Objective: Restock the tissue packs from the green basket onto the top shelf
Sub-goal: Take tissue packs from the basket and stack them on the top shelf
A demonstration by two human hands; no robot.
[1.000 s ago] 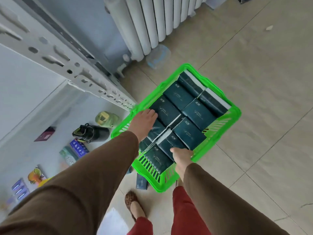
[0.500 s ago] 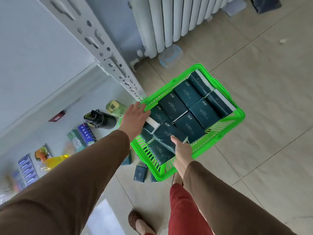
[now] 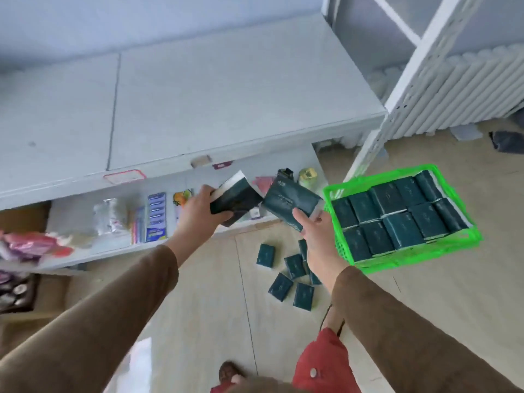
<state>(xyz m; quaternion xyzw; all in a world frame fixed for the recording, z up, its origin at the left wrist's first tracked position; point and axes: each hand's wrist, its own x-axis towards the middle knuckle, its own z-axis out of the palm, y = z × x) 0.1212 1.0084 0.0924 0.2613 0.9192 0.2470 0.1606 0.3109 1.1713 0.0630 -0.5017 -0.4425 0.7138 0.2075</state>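
Two hands' grips each hold a tissue pack, left hand (image 3: 198, 214), right hand (image 3: 312, 234), above loose packs (image 3: 295, 265) littering the floor.

Bright green basket (image 3: 402, 260) at right, dark teal tissue packs (image 3: 397, 219) with white edges inside, more dark teal packs on the beige tiled floor (image 3: 198, 307), pale grey-white top shelf (image 3: 198, 95) in the upper frame, brown sleeves (image 3: 119, 321), red trousers (image 3: 323, 364) at bottom

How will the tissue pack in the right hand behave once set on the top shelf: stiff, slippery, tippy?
The tissue pack looks soft: the right hand grips it with curled fingers. Its glossy wrap is probably a bit slippery. Flat and blocky, it should lie stable on the top shelf.
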